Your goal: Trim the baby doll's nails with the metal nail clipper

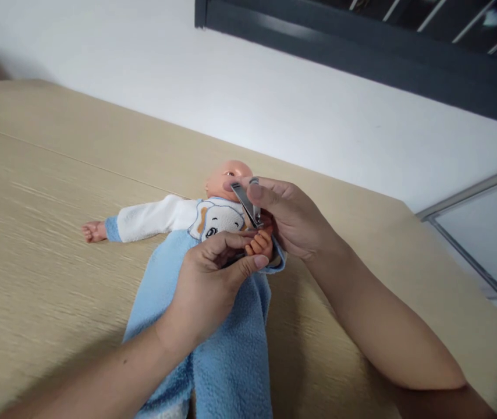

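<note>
A baby doll (161,267) in a blue and white fleece suit lies on its back on the table. My left hand (213,279) is closed on the doll's hand (259,242), pinching it between thumb and fingers. Metal nail clippers (245,203) are in my right hand (290,215), the thumb near the lever. The clippers' jaw end points down, close to the doll's fingers; whether it touches them I cannot tell. Part of the doll's face (224,180) is hidden behind my right hand and the clippers. The doll's other arm (148,220) stretches out to the left.
The light wooden table (48,250) carries the doll and has a seam across its far left part. Behind it rises a white wall (121,64) with a dark-framed window (318,41). A metal-edged panel (484,233) stands beyond the table's right edge.
</note>
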### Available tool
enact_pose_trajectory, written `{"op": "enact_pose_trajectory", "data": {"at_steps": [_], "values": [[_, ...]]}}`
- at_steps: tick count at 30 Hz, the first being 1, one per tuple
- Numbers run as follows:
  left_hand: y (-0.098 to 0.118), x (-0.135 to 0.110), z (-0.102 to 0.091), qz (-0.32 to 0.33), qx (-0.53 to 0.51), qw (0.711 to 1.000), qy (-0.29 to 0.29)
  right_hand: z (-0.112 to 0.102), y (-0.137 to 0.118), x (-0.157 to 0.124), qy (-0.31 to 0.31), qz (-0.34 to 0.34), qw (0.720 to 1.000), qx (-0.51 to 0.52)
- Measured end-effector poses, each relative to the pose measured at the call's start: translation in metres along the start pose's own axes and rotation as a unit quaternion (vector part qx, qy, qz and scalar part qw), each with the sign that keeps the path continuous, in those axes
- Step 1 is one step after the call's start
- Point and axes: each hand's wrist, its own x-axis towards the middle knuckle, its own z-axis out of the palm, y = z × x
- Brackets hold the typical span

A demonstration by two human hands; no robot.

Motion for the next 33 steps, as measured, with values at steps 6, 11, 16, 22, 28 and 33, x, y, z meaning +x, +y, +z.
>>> {"op": "enact_pose_trajectory", "data": {"at_steps": [6,11,16,22,28,33], "values": [[0.001,-0.001,0.0,0.0,0.002,1.0,-0.005,-0.001,0.0,0.0,-0.018,0.023,0.999,-0.02],[0.0,0.0,-0.001,0.004,-0.001,1.0,-0.012,0.001,-0.002,0.002,-0.027,0.033,0.999,-0.005],[-0.002,0.0,-0.002,0.008,0.003,1.0,-0.014,0.002,-0.003,0.002,-0.037,0.032,0.999,0.001],[-0.001,-0.001,-0.004,0.015,0.029,0.999,-0.018,0.008,-0.004,0.001,-0.006,0.016,0.999,-0.043],[0.0,-0.001,-0.004,0.022,0.03,0.999,-0.02,0.008,-0.003,0.001,-0.013,0.008,0.999,-0.052],[-0.001,0.0,-0.004,0.022,0.015,0.999,-0.026,0.008,-0.001,0.003,-0.02,-0.001,0.998,-0.054]]}}
